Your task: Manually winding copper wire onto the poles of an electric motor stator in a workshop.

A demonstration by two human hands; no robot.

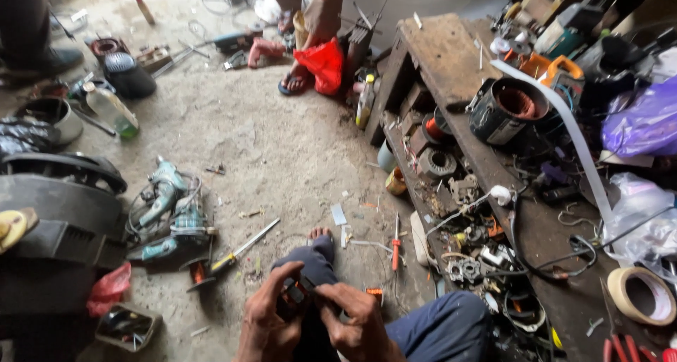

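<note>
At the bottom of the view both my hands meet over my lap on a small dark part with a reddish inside (295, 293). My left hand (266, 321) curls around its left side. My right hand (358, 321) pinches it from the right, fingers closed. My knees in dark blue trousers (437, 328) lie under and beside the hands, and my bare foot (319, 233) rests on the concrete floor just beyond them.
Teal power drills (168, 200) and a screwdriver (243, 249) lie on the floor at left. A low wooden bench (451, 55) at right holds a motor stator (509, 108), cables, tape roll (640, 296) and plastic bags. Another person's sandalled foot (296, 80) and red bag (326, 64) are at the top.
</note>
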